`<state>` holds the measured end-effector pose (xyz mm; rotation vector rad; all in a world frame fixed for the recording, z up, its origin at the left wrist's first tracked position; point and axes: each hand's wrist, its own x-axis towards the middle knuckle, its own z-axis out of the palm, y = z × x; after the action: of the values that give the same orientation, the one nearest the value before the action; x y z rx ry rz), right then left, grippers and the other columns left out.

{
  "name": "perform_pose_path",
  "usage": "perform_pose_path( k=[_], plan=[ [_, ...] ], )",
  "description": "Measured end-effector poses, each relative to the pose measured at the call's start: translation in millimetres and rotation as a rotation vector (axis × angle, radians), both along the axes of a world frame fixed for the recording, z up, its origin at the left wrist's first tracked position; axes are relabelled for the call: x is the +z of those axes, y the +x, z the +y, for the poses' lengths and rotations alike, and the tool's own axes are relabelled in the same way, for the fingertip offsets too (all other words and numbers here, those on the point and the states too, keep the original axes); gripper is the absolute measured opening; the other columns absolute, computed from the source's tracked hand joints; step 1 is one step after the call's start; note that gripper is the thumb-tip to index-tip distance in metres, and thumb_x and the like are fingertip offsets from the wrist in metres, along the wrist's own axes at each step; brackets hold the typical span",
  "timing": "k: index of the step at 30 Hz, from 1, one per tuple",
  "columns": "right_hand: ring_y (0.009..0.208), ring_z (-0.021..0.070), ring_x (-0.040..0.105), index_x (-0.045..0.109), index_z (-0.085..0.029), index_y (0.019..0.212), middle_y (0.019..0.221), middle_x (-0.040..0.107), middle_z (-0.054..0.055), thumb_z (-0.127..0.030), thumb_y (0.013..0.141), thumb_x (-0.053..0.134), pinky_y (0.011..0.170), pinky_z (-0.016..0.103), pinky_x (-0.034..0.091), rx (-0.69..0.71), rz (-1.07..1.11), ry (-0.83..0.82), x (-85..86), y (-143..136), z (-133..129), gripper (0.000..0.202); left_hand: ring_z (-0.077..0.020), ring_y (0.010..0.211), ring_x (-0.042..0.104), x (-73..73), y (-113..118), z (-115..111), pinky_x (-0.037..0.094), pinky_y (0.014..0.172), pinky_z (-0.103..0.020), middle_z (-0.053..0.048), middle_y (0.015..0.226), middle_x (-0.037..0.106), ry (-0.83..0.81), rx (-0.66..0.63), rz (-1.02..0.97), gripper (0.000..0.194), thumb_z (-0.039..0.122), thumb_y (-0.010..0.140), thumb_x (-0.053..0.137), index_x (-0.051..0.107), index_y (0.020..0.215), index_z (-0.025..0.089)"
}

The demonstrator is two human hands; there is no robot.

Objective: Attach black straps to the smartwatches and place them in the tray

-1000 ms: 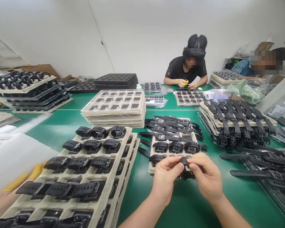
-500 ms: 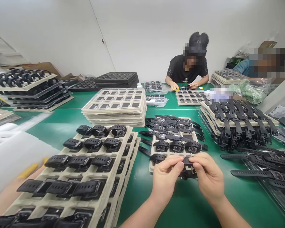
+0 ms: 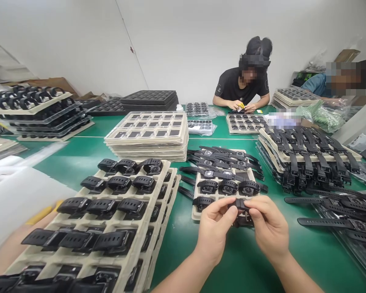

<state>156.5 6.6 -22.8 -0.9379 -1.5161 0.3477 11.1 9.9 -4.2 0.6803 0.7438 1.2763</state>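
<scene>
Between my two hands is a black smartwatch (image 3: 240,204), its strap looped and its lower part partly hidden by my fingers. My left hand (image 3: 215,228) pinches one side of the strap with thumb and forefinger. On the other side, the thumb and fingers of my right hand (image 3: 269,226) grip the strap as well. Just beyond my fingers lies a cream tray (image 3: 197,211); closed watches (image 3: 227,188) sit in its pockets, and several watches with straps laid out flat (image 3: 219,162) lie across its far part.
At left stands a stack of cream trays (image 3: 158,199) full of looped watches. Another tray stack (image 3: 149,150) rises behind it. On the right are stacked trays with hanging straps (image 3: 308,150) and loose watches (image 3: 354,224). A co-worker (image 3: 242,87) sits across the table; another person's arm (image 3: 27,240) shows at left.
My hands stay almost in place, the strap between them shifting slightly. The co-worker opposite has brought the yellow-covered fingers of one hand inward, closer to the other hand.
</scene>
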Motion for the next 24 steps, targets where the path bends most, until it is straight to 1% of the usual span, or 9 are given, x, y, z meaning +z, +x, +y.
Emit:
perform_pose_path(
  k=[4, 8, 10, 12, 13, 15, 18, 21, 24],
  plan=[
    [0.078, 0.0198, 0.069, 0.075, -0.029, 0.109, 0.092, 0.068, 0.005, -0.023, 0.101, 0.061, 0.063, 0.031, 0.059, -0.009, 0.029, -0.013, 2.6, -3.6, 0.5, 0.018, -0.0175, 0.086, 0.073, 0.1, 1.3, 1.4, 0.059, 0.084, -0.028, -0.005, 0.096, 0.08, -0.016, -0.022, -0.038, 0.031, 0.038, 0.07, 0.091, 0.082, 0.095, 0.022],
    [0.078, 0.0178, 0.07, 0.076, -0.03, 0.112, 0.093, 0.069, 0.003, -0.022, 0.101, 0.06, 0.065, 0.028, 0.06, -0.016, 0.013, -0.004, 4.4, -5.1, 0.7, 0.02, -0.0169, 0.086, 0.073, -1.5, 1.1, 1.5, 0.059, 0.083, -0.027, -0.006, 0.096, 0.08, -0.022, -0.017, -0.005, 0.032, 0.038, 0.071, 0.091, 0.082, 0.096, 0.021],
    [0.08, 0.0184, 0.07, 0.074, -0.029, 0.118, 0.096, 0.069, 0.004, -0.025, 0.102, 0.06, 0.066, 0.028, 0.06, -0.022, 0.0, -0.023, 2.5, -4.5, -0.6, 0.023, -0.0153, 0.084, 0.072, -0.8, 0.7, 0.4, 0.058, 0.081, -0.025, -0.005, 0.094, 0.08, -0.023, -0.016, -0.001, 0.031, 0.038, 0.071, 0.091, 0.082, 0.096, 0.021],
    [0.078, 0.0186, 0.07, 0.069, -0.028, 0.127, 0.095, 0.07, 0.005, -0.028, 0.102, 0.06, 0.064, 0.028, 0.06, -0.049, 0.057, -0.053, -0.7, -3.4, -2.6, 0.027, -0.0139, 0.081, 0.071, 0.8, 0.2, -1.3, 0.058, 0.08, -0.024, -0.004, 0.093, 0.079, -0.017, -0.019, -0.005, 0.03, 0.038, 0.072, 0.09, 0.082, 0.097, 0.021],
    [0.078, 0.0188, 0.07, 0.068, -0.028, 0.127, 0.095, 0.07, 0.004, -0.029, 0.101, 0.061, 0.064, 0.028, 0.06, -0.062, 0.096, -0.06, -2.2, -2.7, -3.5, 0.027, -0.0135, 0.081, 0.071, 1.5, -0.1, -2.1, 0.058, 0.079, -0.023, -0.004, 0.093, 0.079, -0.011, -0.021, -0.006, 0.031, 0.037, 0.073, 0.09, 0.082, 0.097, 0.021],
    [0.082, 0.0195, 0.071, 0.07, -0.028, 0.119, 0.095, 0.071, 0.004, -0.026, 0.099, 0.064, 0.069, 0.029, 0.06, -0.068, 0.138, -0.054, -3.9, -1.3, -4.4, 0.02, -0.0137, 0.08, 0.071, 2.3, -1.0, -2.8, 0.058, 0.078, -0.023, -0.004, 0.093, 0.079, -0.008, -0.022, 0.0, 0.033, 0.038, 0.072, 0.091, 0.081, 0.099, 0.021],
    [0.09, 0.0198, 0.07, 0.075, -0.029, 0.104, 0.097, 0.073, 0.003, -0.017, 0.096, 0.067, 0.077, 0.029, 0.059, -0.02, 0.075, -0.035, -2.5, 0.2, -3.2, 0.017, -0.0142, 0.081, 0.071, 2.0, -3.0, -1.0, 0.058, 0.078, -0.023, -0.004, 0.092, 0.079, -0.041, -0.006, 0.018, 0.036, 0.04, 0.07, 0.092, 0.081, 0.098, 0.021],
    [0.089, 0.0179, 0.071, 0.077, -0.03, 0.104, 0.097, 0.075, 0.001, -0.011, 0.094, 0.067, 0.077, 0.027, 0.059, 0.02, 0.059, -0.039, 1.2, 0.1, -0.9, 0.024, -0.0141, 0.083, 0.07, 2.4, -4.4, 2.2, 0.057, 0.078, -0.022, -0.004, 0.091, 0.079, -0.036, 0.019, 0.032, 0.035, 0.04, 0.067, 0.093, 0.082, 0.093, 0.02],
    [0.09, 0.0171, 0.072, 0.078, -0.032, 0.104, 0.098, 0.076, -0.001, -0.007, 0.091, 0.067, 0.079, 0.026, 0.06, 0.037, 0.085, -0.033, 3.9, -0.1, 0.0, 0.03, -0.0133, 0.081, 0.07, 4.0, -3.3, 3.2, 0.057, 0.078, -0.022, -0.003, 0.09, 0.079, -0.005, 0.004, 0.033, 0.032, 0.037, 0.066, 0.094, 0.082, 0.09, 0.02]
  ],
)
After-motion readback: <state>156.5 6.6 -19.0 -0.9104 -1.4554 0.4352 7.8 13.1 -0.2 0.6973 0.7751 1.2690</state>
